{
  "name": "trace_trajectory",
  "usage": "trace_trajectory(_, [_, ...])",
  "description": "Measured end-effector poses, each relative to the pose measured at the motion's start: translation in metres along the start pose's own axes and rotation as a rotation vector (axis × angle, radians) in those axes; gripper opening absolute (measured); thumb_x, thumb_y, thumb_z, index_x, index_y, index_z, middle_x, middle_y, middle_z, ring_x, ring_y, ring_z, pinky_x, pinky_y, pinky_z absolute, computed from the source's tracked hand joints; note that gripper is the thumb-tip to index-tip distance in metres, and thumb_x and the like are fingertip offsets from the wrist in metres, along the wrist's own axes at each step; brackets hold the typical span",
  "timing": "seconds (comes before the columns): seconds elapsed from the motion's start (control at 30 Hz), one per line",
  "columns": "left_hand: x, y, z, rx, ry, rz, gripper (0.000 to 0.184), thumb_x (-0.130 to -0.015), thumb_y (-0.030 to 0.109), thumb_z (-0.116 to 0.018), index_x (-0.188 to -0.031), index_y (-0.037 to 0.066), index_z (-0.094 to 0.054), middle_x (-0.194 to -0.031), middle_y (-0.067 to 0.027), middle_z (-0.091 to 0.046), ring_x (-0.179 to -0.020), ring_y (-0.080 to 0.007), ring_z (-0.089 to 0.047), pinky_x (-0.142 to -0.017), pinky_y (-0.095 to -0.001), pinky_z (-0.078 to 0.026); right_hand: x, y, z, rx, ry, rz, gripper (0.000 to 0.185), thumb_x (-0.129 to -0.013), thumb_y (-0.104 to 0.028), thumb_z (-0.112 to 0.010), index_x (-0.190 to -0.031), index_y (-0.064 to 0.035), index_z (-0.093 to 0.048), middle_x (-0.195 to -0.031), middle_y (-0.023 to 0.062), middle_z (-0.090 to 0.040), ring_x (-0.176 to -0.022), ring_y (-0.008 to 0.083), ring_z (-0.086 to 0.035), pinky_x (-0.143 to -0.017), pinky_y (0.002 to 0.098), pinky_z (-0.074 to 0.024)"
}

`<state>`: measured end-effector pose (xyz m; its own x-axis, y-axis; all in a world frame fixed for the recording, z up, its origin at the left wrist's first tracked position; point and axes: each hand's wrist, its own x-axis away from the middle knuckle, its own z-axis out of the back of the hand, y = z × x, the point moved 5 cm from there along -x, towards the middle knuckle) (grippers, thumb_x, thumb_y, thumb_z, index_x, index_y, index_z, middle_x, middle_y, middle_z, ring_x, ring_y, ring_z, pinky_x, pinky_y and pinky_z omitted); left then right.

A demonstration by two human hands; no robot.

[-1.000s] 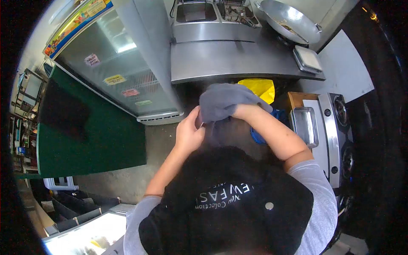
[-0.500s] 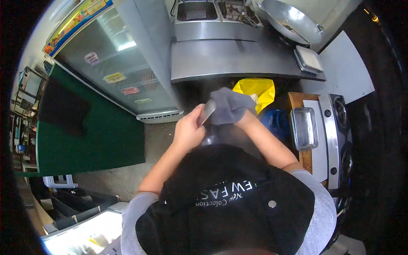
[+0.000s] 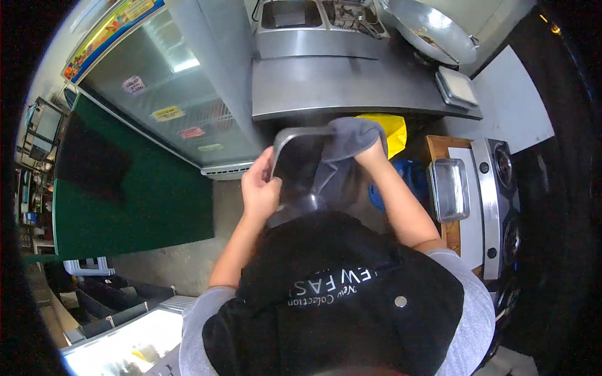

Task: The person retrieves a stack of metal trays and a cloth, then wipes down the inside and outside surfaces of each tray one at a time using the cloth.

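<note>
My left hand (image 3: 259, 191) is closed on the left edge of a rectangular metal tray (image 3: 303, 131) with rounded corners, held tilted in front of my body. Its dark inner face is partly blurred. My right hand (image 3: 371, 155) grips a grey cloth (image 3: 356, 139), which lies over the tray's right edge and hangs down along that side. Fingers of this hand are mostly covered by the cloth.
Ahead is a steel counter (image 3: 326, 84) with a large wok (image 3: 436, 31) at its right. Below hangs a yellow bag (image 3: 394, 133). Another metal tray (image 3: 450, 190) rests beside a stove (image 3: 495, 207) at right. A glass-door fridge (image 3: 169, 94) and green panel (image 3: 125, 194) stand left.
The tray, earlier seen nearly edge-on, has turned so its broad face shows. My left hand has shifted slightly left, and the cloth has moved to the tray's right edge.
</note>
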<state>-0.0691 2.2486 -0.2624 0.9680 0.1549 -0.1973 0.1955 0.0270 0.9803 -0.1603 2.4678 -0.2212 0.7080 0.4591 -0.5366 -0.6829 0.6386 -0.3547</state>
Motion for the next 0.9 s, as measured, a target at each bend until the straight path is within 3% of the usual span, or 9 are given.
trace_trajectory(0.13, [-0.001,-0.003,-0.002,0.185,0.036,0.130,0.064,-0.066,-0.012,-0.045,-0.130,-0.008,-0.050,-0.111,-0.0083,-0.063,-0.092,-0.0130,-0.061,-0.081,-0.0232,-0.047,-0.001,0.015,-0.008,0.011,-0.110,-0.259,0.024,-0.088,-0.017,-0.056,-0.107,-0.0091,-0.067,-0.104,0.0152,-0.066,-0.099,0.0323,-0.062,-0.085,0.0395,-0.0491])
trace_trajectory(0.23, [-0.004,-0.003,-0.004,0.303,0.149,0.089,0.052,-0.064,-0.009,-0.046,-0.115,-0.006,-0.057,-0.098,-0.0069,-0.065,-0.082,-0.0128,-0.060,-0.074,-0.0225,-0.045,0.013,0.016,-0.026,0.023,0.023,-0.407,0.039,-0.094,-0.015,-0.048,-0.129,0.0016,-0.050,-0.130,0.0212,-0.053,-0.122,0.0338,-0.050,-0.107,0.0372,-0.0360])
trace_trajectory(0.27, [-0.004,-0.007,-0.002,0.367,0.198,0.097,0.041,-0.064,-0.006,-0.046,-0.102,-0.005,-0.062,-0.090,-0.0063,-0.067,-0.079,-0.0137,-0.060,-0.073,-0.0224,-0.045,0.014,0.018,-0.034,0.049,-0.074,-0.392,0.042,-0.094,-0.017,-0.049,-0.131,0.0021,-0.047,-0.131,0.0235,-0.052,-0.123,0.0348,-0.049,-0.107,0.0374,-0.0360])
trace_trajectory(0.33, [-0.011,-0.035,0.002,0.334,0.097,0.140,0.051,-0.069,-0.004,-0.050,-0.120,-0.004,-0.056,-0.106,-0.0104,-0.064,-0.093,-0.0168,-0.060,-0.083,-0.0272,-0.045,0.024,0.026,-0.042,0.021,0.348,-0.185,0.029,-0.080,-0.013,-0.058,-0.106,0.0007,-0.057,-0.097,0.0232,-0.060,-0.095,0.0410,-0.058,-0.081,0.0462,-0.0488])
trace_trajectory(0.47, [-0.040,-0.019,0.023,-0.109,0.050,-0.055,0.091,-0.074,0.014,-0.075,-0.148,0.003,-0.024,-0.145,-0.0179,-0.037,-0.134,-0.0274,-0.037,-0.110,-0.0388,-0.029,0.018,0.027,-0.033,0.129,0.239,-0.195,0.034,-0.079,-0.013,-0.058,-0.111,0.0003,-0.055,-0.102,0.0231,-0.060,-0.092,0.0411,-0.060,-0.079,0.0462,-0.0506])
trace_trajectory(0.53, [-0.046,0.033,0.026,-0.414,-0.017,-0.153,0.085,-0.074,0.017,-0.075,-0.146,0.003,-0.031,-0.143,-0.0194,-0.042,-0.132,-0.0302,-0.041,-0.108,-0.0393,-0.033,-0.003,0.002,-0.025,0.148,-0.118,-0.121,0.035,-0.078,-0.013,-0.058,-0.111,-0.0015,-0.057,-0.103,0.0209,-0.062,-0.088,0.0402,-0.063,-0.075,0.0453,-0.0522])
trace_trajectory(0.6, [-0.049,0.069,0.016,-0.624,-0.069,-0.288,0.079,-0.074,0.019,-0.075,-0.143,0.007,-0.039,-0.136,-0.0163,-0.052,-0.126,-0.0312,-0.049,-0.104,-0.0377,-0.037,-0.015,-0.028,-0.010,0.080,-0.072,-0.002,0.032,-0.078,-0.014,-0.058,-0.109,-0.0060,-0.061,-0.100,0.0173,-0.064,-0.086,0.0378,-0.064,-0.074,0.0439,-0.0531])
trace_trajectory(0.7, [-0.049,0.059,-0.009,-0.744,-0.437,-0.124,0.032,-0.078,0.016,-0.063,-0.107,0.001,-0.060,-0.093,-0.0217,-0.063,-0.092,-0.0408,-0.060,-0.081,-0.0437,-0.048,-0.024,-0.057,-0.004,-0.046,-0.150,0.088,0.029,-0.081,-0.015,-0.054,-0.109,-0.0117,-0.063,-0.095,0.0135,-0.065,-0.088,0.0335,-0.064,-0.075,0.0418,-0.0526])
trace_trajectory(0.9, [-0.010,0.043,-0.033,-0.726,-0.265,-0.031,0.017,-0.074,0.008,-0.056,-0.087,-0.002,-0.051,-0.080,-0.0243,-0.058,-0.081,-0.0464,-0.055,-0.071,-0.0497,-0.044,-0.021,-0.078,0.011,-0.253,-0.177,0.137,0.030,-0.077,-0.008,-0.057,-0.106,-0.0123,-0.066,-0.093,0.0115,-0.066,-0.087,0.0330,-0.064,-0.074,0.0393,-0.0520])
